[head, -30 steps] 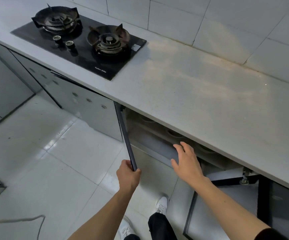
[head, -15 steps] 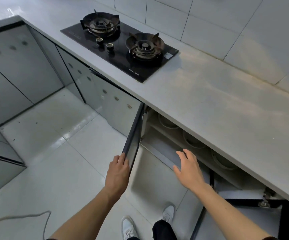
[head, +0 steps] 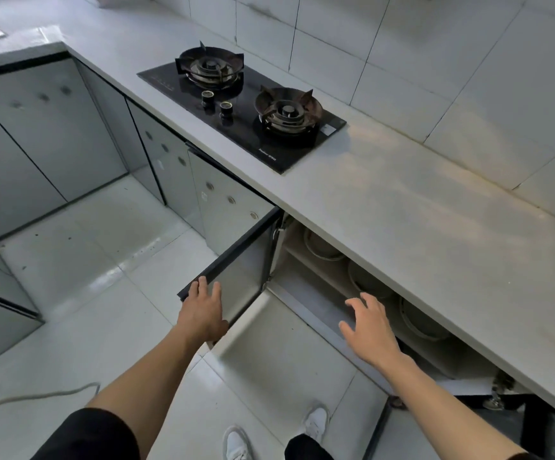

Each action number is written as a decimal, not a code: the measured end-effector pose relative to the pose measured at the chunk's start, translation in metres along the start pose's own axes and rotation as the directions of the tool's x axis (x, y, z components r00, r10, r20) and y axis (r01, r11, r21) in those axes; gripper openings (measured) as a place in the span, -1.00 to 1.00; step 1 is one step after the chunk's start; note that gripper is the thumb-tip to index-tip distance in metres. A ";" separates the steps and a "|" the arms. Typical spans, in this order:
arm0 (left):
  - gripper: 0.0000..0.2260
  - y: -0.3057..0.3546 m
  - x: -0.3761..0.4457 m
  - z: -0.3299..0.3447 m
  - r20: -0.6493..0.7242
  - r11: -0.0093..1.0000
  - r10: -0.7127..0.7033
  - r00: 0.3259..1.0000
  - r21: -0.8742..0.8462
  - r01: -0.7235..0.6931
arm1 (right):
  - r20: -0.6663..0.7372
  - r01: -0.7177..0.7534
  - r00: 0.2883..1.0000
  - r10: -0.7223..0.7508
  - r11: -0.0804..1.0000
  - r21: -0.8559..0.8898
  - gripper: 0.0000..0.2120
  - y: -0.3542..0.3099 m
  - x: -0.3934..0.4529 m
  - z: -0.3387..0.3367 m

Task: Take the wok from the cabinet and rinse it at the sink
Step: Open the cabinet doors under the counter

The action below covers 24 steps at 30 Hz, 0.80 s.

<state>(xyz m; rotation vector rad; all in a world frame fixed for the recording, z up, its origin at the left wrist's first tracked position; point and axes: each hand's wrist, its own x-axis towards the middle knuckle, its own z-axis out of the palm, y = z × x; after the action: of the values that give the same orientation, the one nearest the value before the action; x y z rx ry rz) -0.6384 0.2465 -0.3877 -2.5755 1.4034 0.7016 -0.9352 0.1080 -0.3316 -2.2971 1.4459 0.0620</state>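
The left hand (head: 203, 310) is resting its straight fingers on the grey glass-fronted cabinet door (head: 236, 260), while the right hand (head: 371, 330), fingers spread, is hovering before round grey pans (head: 366, 280) shelved inside; which is the wok I cannot tell.

On the black glass hob (head: 236, 104) you see a short line of pale print near its front edge, just below the right burner (head: 287, 111); the letters are too small and blurred for you to read. A pale rectangular sticker (head: 327, 127) sits at the hob's right corner, its content likewise illegible. Faint markings lie along the hob's far-left edge, unreadable. On the closed cabinet doors (head: 223, 200) under the counter you find two small white tags, with no legible characters. No other text, number or sign is readable.
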 end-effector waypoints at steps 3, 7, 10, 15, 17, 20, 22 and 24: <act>-0.24 -0.010 0.002 -0.007 0.051 0.996 -0.030 0.998 -0.081 0.034 | -0.018 0.001 1.000 -0.001 1.000 0.018 -0.54 0.000 -0.003 -0.009; -0.38 -0.021 0.000 -0.002 0.043 0.991 -0.097 0.994 -0.089 0.101 | -0.066 -0.024 0.997 0.027 0.999 0.048 -0.54 0.008 -0.015 -0.018; -0.46 -0.016 -0.002 0.003 0.030 0.997 -0.054 0.998 -0.060 0.055 | -0.082 -0.065 0.994 0.068 0.997 0.039 -0.53 0.023 -0.028 -0.020; -0.50 0.026 -0.009 -0.004 0.022 0.998 0.046 0.999 -0.046 -0.045 | -0.085 -0.148 0.984 0.154 0.986 0.071 -0.51 0.052 -0.056 -0.021; -0.48 0.046 -0.012 -0.008 0.012 0.995 0.090 0.996 -0.036 -0.090 | -0.082 -0.166 0.981 0.173 0.982 0.086 -0.51 0.064 -0.067 -0.022; -0.47 0.080 -0.016 -0.016 -0.004 0.987 0.161 0.987 -0.024 -0.161 | -0.093 -0.206 0.972 0.217 0.972 0.115 -0.50 0.085 -0.076 -0.025; -0.47 0.102 -0.019 -0.020 -0.025 0.978 0.207 0.978 -0.002 -0.207 | -0.099 -0.227 0.965 0.242 0.964 0.142 -0.50 0.100 -0.081 -0.025; -0.47 0.125 -0.025 -0.022 -0.029 0.971 0.239 0.971 0.017 -0.239 | -0.082 -0.250 0.961 0.266 0.954 0.167 -0.51 0.115 -0.085 -0.024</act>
<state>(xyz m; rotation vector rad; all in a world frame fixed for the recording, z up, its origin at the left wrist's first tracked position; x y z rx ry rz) -0.7447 0.1884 -0.3440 -2.4412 1.7419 0.6823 -1.0784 0.1295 -0.3250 -2.0024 1.7328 -0.0915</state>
